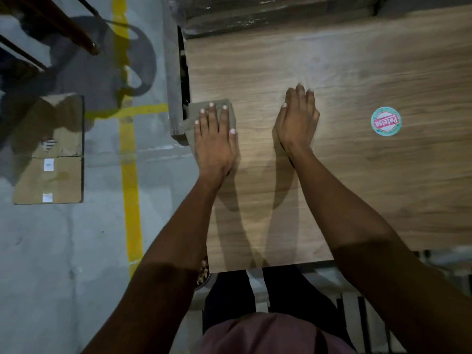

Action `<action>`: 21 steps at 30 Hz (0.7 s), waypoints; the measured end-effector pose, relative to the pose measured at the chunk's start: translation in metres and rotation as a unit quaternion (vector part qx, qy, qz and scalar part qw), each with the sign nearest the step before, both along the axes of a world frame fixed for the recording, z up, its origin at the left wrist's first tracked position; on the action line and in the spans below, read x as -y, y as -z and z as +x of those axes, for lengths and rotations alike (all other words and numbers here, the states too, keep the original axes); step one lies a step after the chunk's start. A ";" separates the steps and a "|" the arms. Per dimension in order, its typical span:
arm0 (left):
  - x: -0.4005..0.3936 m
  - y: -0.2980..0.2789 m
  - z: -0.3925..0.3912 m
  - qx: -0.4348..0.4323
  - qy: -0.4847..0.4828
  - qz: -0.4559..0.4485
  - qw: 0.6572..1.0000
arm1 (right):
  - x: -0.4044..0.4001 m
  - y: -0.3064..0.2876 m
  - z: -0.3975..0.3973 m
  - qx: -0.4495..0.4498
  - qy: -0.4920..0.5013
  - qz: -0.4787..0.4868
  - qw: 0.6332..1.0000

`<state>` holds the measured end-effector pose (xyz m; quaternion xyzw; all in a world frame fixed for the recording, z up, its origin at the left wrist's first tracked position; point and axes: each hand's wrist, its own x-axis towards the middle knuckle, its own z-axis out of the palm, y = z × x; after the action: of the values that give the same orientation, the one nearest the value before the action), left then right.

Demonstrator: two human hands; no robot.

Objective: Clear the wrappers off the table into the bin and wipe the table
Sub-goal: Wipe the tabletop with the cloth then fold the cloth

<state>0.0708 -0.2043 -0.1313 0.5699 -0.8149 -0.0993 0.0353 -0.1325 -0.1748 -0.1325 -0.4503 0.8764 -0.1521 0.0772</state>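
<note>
My left hand (pixel 215 135) lies flat, fingers straight, on a grey-brown cloth (pixel 201 109) at the left edge of the wooden table (pixel 357 72). The cloth hangs partly over that edge. My right hand (pixel 297 121) rests on the bare tabletop a little to the right, fingers straight and together, holding nothing. A round teal sticker or wrapper with a red label (pixel 386 121) lies flat on the table, well to the right of my right hand.
A plastic-wrapped dark bundle (pixel 268 14) sits along the table's far edge. On the concrete floor to the left lie a flattened cardboard box (pixel 51 159), yellow floor lines (pixel 131 175) and dark chair legs (pixel 63 24). Part of a container rim (pixel 204 274) shows below the table's near-left corner.
</note>
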 end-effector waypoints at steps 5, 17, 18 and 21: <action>-0.076 -0.002 -0.012 -0.018 0.103 0.027 0.994 | -0.009 0.003 0.015 0.002 0.025 0.012 1.000; -0.088 0.002 0.030 -0.029 0.050 0.016 0.998 | -0.057 -0.002 0.055 0.039 0.017 -0.014 0.999; -0.106 0.001 0.031 -0.030 0.068 0.020 0.997 | -0.065 -0.001 0.060 0.046 0.019 -0.022 0.999; -0.136 0.001 0.042 -0.045 0.107 0.031 0.993 | -0.090 0.001 0.075 0.063 0.013 -0.051 0.997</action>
<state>0.1132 -0.0685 -0.1320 0.4753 -0.8652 -0.1537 0.0435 -0.0576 -0.0852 -0.1336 -0.4320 0.8665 -0.2258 0.1074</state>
